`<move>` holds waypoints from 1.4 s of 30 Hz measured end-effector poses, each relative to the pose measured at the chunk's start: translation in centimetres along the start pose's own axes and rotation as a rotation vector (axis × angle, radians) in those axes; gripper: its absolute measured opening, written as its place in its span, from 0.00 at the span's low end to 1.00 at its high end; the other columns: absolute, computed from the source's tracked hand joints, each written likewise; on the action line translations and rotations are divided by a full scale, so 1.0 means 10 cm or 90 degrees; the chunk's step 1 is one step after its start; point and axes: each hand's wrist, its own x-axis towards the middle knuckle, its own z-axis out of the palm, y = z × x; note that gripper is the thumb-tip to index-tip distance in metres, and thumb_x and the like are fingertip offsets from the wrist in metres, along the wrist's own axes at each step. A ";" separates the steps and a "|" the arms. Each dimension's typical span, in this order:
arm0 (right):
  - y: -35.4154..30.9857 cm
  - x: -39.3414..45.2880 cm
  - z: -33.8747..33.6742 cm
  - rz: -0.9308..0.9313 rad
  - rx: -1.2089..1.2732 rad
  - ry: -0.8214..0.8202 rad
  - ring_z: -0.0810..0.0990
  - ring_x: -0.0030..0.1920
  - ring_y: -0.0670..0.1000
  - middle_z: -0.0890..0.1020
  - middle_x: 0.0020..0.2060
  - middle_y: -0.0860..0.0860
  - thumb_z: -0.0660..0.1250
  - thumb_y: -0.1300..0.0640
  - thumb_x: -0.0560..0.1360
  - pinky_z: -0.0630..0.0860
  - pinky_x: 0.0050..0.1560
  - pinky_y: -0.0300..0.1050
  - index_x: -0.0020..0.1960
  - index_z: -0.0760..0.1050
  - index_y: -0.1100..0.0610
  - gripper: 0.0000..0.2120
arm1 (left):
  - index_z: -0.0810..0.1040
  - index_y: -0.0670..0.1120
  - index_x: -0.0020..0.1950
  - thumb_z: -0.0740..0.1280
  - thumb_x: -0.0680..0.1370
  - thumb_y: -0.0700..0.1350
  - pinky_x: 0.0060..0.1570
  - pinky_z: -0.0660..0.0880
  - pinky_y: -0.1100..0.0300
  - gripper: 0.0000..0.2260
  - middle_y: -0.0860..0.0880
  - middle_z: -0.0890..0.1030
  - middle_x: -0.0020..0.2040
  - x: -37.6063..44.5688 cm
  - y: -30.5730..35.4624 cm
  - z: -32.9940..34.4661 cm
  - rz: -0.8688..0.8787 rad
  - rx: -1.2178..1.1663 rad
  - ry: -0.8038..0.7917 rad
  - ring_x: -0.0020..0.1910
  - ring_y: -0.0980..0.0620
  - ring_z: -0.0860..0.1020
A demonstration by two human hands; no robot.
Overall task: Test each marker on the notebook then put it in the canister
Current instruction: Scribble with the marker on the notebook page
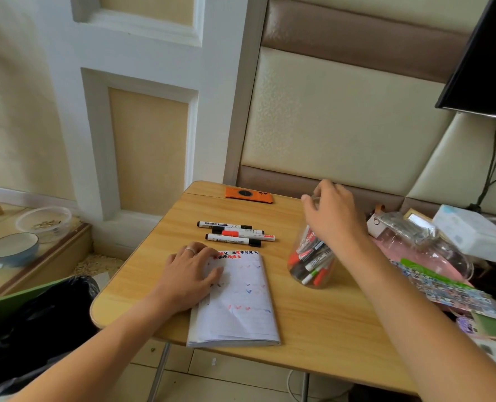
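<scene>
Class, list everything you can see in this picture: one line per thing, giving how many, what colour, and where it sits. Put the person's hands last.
table: one, light wood, centre
notebook: one, white pages with red, blue and black marks, open at the table's front
markers: four, white with black or red caps, lying behind the notebook
canister: one, clear, holding more markers, right of the notebook
phone: one, orange, far table edge
bowl: one, blue, on the low ledge at left
clear tub: one, behind the bowl
screen: one, black, top right
left hand: flat on the notebook, ring on one finger
right hand: over the canister's mouth, blurred
</scene>
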 end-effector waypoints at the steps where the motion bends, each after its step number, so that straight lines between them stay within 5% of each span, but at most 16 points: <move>1: -0.04 -0.03 0.03 -0.020 -0.009 0.056 0.78 0.56 0.59 0.78 0.56 0.58 0.62 0.50 0.83 0.78 0.50 0.54 0.59 0.75 0.60 0.14 | 0.72 0.60 0.68 0.46 0.73 0.71 0.69 0.59 0.52 0.30 0.54 0.69 0.69 0.01 0.00 0.00 -0.008 -0.026 0.007 0.68 0.55 0.67; 5: -0.25 -0.14 0.19 -0.180 0.031 0.176 0.75 0.50 0.51 0.78 0.52 0.54 0.65 0.62 0.80 0.74 0.47 0.45 0.56 0.77 0.60 0.06 | 0.75 0.60 0.66 0.54 0.77 0.70 0.68 0.60 0.52 0.25 0.55 0.71 0.68 0.03 0.00 -0.03 -0.022 -0.052 0.023 0.67 0.55 0.68; 11: -0.45 -0.14 0.76 -0.133 0.085 -0.163 0.80 0.52 0.48 0.83 0.55 0.51 0.65 0.61 0.82 0.80 0.52 0.43 0.56 0.82 0.56 0.08 | 0.74 0.60 0.64 0.64 0.78 0.64 0.67 0.60 0.53 0.17 0.56 0.70 0.68 0.07 -0.02 -0.01 -0.016 -0.065 0.038 0.68 0.54 0.68; 16: -0.46 -0.05 1.19 -0.099 0.052 -0.257 0.81 0.52 0.49 0.83 0.57 0.51 0.68 0.60 0.81 0.81 0.53 0.44 0.58 0.82 0.54 0.08 | 0.72 0.61 0.64 0.66 0.77 0.63 0.62 0.60 0.56 0.17 0.56 0.68 0.66 0.07 -0.04 0.02 -0.003 -0.068 0.064 0.66 0.54 0.68; 24: -0.37 0.01 1.52 -0.114 0.068 -0.271 0.76 0.54 0.47 0.79 0.54 0.46 0.72 0.58 0.78 0.70 0.52 0.40 0.56 0.81 0.51 0.08 | 0.75 0.56 0.65 0.72 0.76 0.50 0.62 0.64 0.62 0.18 0.57 0.70 0.64 0.08 -0.02 0.01 0.136 -0.122 0.094 0.65 0.57 0.64; 27: -0.37 0.00 1.54 -0.122 0.061 -0.273 0.75 0.54 0.48 0.76 0.52 0.46 0.72 0.57 0.78 0.70 0.52 0.41 0.55 0.82 0.51 0.06 | 0.75 0.55 0.65 0.69 0.79 0.44 0.55 0.66 0.74 0.16 0.60 0.72 0.60 0.07 0.00 0.02 0.189 -0.156 0.055 0.58 0.62 0.68; 30: -0.40 -0.03 1.52 -0.129 0.066 -0.238 0.75 0.52 0.48 0.76 0.51 0.47 0.71 0.56 0.79 0.71 0.48 0.41 0.55 0.83 0.53 0.06 | 0.75 0.53 0.61 0.68 0.80 0.43 0.47 0.69 0.74 0.11 0.59 0.73 0.54 0.07 -0.01 0.01 0.178 -0.185 0.079 0.50 0.62 0.73; 35: -0.48 -0.23 1.33 -0.124 0.276 -0.095 0.76 0.40 0.45 0.78 0.42 0.46 0.71 0.57 0.79 0.71 0.36 0.34 0.48 0.78 0.54 0.02 | 0.73 0.52 0.61 0.67 0.81 0.48 0.44 0.73 0.68 0.09 0.56 0.76 0.51 0.06 0.02 0.00 0.147 -0.247 0.133 0.48 0.57 0.76; 38: -0.53 -0.50 1.24 -0.048 0.456 -0.151 0.83 0.40 0.47 0.83 0.40 0.48 0.70 0.58 0.79 0.80 0.39 0.42 0.49 0.76 0.51 0.04 | 0.72 0.52 0.66 0.64 0.82 0.54 0.46 0.73 0.70 0.14 0.56 0.78 0.53 0.04 0.02 -0.01 0.118 -0.286 0.130 0.50 0.59 0.77; 42: -0.57 -0.67 1.20 0.111 0.684 -0.259 0.87 0.43 0.53 0.87 0.44 0.53 0.68 0.63 0.80 0.83 0.44 0.46 0.55 0.78 0.57 0.05 | 0.78 0.51 0.61 0.65 0.82 0.49 0.45 0.75 0.63 0.08 0.57 0.82 0.49 0.06 0.04 -0.05 0.164 -0.253 0.127 0.48 0.58 0.78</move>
